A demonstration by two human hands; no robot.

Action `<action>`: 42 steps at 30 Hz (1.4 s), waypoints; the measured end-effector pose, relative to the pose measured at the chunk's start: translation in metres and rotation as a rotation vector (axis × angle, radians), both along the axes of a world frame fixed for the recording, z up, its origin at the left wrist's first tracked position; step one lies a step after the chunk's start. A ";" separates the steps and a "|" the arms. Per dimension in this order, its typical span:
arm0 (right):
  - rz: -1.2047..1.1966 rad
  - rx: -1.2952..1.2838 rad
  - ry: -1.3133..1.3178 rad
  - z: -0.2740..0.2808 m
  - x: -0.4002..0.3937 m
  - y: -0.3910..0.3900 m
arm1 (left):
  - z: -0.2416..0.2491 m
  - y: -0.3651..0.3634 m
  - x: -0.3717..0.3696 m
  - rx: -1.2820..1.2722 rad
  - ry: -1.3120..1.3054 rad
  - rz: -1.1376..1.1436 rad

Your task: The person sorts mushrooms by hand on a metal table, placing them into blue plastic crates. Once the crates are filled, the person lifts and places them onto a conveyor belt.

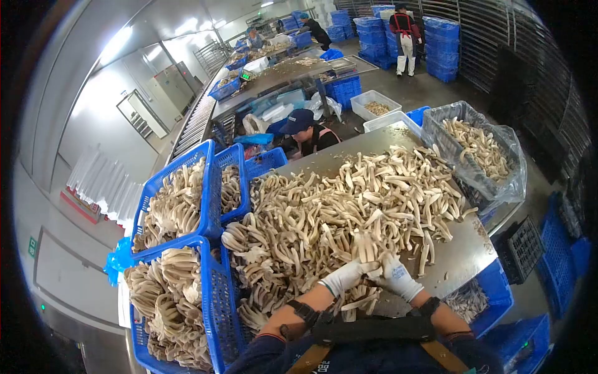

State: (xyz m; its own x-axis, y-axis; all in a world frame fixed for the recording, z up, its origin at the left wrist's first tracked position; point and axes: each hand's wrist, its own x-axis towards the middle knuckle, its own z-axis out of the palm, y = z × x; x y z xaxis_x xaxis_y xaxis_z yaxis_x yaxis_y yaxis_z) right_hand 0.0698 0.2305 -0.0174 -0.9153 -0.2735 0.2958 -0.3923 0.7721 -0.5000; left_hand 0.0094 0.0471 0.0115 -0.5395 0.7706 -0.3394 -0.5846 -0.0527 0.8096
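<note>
My left hand [344, 276] and my right hand [397, 278], both in white gloves, meet at the near side of a metal table [464, 252]. Between them they grip a small clump of mushrooms [366, 249] with thick pale stems, fingers closed around its lower part. Some fingertips are hidden by the stems. A large heap of loose mushrooms [324, 212] spreads over the table just beyond and to the left of my hands. A few single stems lie near my right hand.
Blue baskets [215, 293] full of mushroom clumps stand at the left. A plastic-lined crate [520, 162] of mushrooms is at the right, and a blue bin [498, 299] with scraps sits nearer. A person in a cap [300, 121] is across the table; others work farther back.
</note>
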 end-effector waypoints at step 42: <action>0.152 -0.942 -0.835 -0.019 0.047 -0.079 | -0.033 -0.076 0.112 -0.543 0.354 0.028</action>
State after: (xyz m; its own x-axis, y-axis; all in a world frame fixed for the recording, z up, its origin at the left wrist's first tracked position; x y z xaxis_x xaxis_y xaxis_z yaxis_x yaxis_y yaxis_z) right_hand 0.1167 0.1512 -0.0363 -0.8946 -0.3903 -0.2175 0.2528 -0.0408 -0.9667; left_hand 0.1210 -0.0291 -0.0214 -0.7075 0.5234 -0.4750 -0.2817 0.4075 0.8687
